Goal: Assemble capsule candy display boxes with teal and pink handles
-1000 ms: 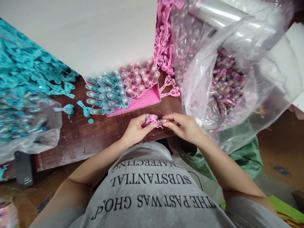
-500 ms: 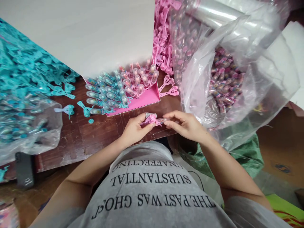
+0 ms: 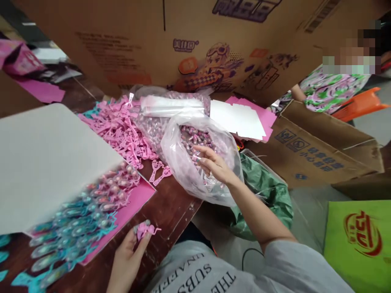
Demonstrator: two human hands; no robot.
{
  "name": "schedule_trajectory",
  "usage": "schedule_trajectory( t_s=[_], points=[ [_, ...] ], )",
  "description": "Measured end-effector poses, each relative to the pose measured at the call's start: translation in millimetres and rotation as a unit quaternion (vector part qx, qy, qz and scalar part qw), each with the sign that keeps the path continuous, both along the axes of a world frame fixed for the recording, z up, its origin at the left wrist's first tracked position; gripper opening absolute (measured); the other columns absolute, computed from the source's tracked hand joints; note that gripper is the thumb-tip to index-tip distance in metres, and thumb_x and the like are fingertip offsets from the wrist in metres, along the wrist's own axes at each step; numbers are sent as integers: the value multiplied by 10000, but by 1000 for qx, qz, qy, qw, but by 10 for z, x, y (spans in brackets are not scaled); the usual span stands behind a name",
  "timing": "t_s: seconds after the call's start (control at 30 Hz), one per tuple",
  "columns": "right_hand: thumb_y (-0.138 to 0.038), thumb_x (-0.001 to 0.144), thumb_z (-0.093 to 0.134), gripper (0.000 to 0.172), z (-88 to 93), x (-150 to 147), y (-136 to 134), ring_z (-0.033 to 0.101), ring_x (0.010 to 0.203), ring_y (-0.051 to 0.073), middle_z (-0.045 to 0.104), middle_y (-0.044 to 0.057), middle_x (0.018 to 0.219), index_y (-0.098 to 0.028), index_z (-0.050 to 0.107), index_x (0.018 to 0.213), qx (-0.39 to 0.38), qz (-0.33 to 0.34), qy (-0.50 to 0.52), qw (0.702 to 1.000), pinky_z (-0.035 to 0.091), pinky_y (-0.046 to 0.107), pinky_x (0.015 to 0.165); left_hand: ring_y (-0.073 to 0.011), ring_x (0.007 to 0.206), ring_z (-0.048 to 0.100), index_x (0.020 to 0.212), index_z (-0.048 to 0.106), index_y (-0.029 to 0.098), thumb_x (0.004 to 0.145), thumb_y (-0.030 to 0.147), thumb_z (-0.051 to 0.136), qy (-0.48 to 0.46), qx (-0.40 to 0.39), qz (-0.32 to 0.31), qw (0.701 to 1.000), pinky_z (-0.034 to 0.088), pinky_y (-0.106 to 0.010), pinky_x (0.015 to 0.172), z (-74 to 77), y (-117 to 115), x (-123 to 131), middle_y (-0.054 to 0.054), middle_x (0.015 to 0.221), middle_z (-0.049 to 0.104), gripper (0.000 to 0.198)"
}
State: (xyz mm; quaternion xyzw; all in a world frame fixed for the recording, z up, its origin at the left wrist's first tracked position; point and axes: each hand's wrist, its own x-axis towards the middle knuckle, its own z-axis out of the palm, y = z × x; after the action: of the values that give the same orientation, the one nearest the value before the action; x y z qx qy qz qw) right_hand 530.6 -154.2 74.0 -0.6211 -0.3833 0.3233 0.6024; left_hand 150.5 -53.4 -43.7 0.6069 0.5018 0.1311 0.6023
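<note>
My left hand pinches a pink plastic clip piece above the table's front edge. A greyish rounded tip shows beside that piece, partly covered by my fingers. Over the mouth of a clear plastic bag reaches my right hand, its index finger and thumb apart. Small pink-capped capsules fill the bag around the fingertips. Left of the bag, an open pink box carries rows of pink capsule pieces and teal capsule pieces.
Loose pink clips are heaped behind the box, beside its white lid. A large cardboard carton stands at the back. On the right are another carton, a green sack, a lime bag and a person in patterned clothing.
The view has swung to the right. My right hand has left the pink piece and moved over the bag of capsules. My left hand still holds the pink clip piece.
</note>
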Motion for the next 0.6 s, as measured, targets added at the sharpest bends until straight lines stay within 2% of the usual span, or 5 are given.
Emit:
schedule_trajectory(
  t_s=[0.2, 0.37, 0.43, 0.5, 0.6],
  points=[
    [-369, 953, 593, 253, 20, 159, -18, 450, 504, 90, 618, -43, 724, -230, 660, 1154, -27, 3, 5, 1000, 393, 219, 467, -357, 1355, 681, 1225, 748, 201, 760, 688, 845, -13, -17, -2, 1000, 495, -513, 1232, 62, 19, 189, -124, 1375, 761, 680],
    [-459, 970, 733, 301, 79, -138, -75, 486, 477, 85, 591, -71, 662, -267, 506, 928, 2, 31, -37, 999, 414, 187, 443, -295, 1189, 722, 1146, 717, 186, 872, 528, 809, -85, -35, 9, 996, 501, -469, 1159, 410, -281, 394, -111, 1223, 783, 448],
    [-412, 969, 754, 272, 43, -331, -75, 597, 536, 100, 719, -8, 780, -257, 541, 899, -20, 91, -90, 992, 470, 182, 468, -239, 1079, 734, 1219, 655, 192, 791, 400, 892, -175, -103, 45, 978, 548, -384, 1025, 547, -408, 478, -92, 1174, 775, 531],
    [-398, 973, 747, 178, -76, -530, -1, 789, 817, 178, 808, 72, 1018, -249, 653, 940, -4, 203, -148, 968, 623, 213, 672, -155, 839, 695, 1283, 586, 204, 695, 347, 962, -245, -176, 82, 950, 551, -295, 799, 607, -424, 535, -61, 1102, 765, 712],
    [-417, 968, 749, 165, -322, -912, 177, 817, 889, 178, 806, 60, 1017, -257, 729, 929, 66, 302, -223, 925, 634, 178, 792, -87, 665, 565, 1193, 630, 182, 565, 393, 1050, -294, -186, 84, 934, 477, -245, 660, 599, -352, 469, -5, 956, 715, 785]
  ],
)
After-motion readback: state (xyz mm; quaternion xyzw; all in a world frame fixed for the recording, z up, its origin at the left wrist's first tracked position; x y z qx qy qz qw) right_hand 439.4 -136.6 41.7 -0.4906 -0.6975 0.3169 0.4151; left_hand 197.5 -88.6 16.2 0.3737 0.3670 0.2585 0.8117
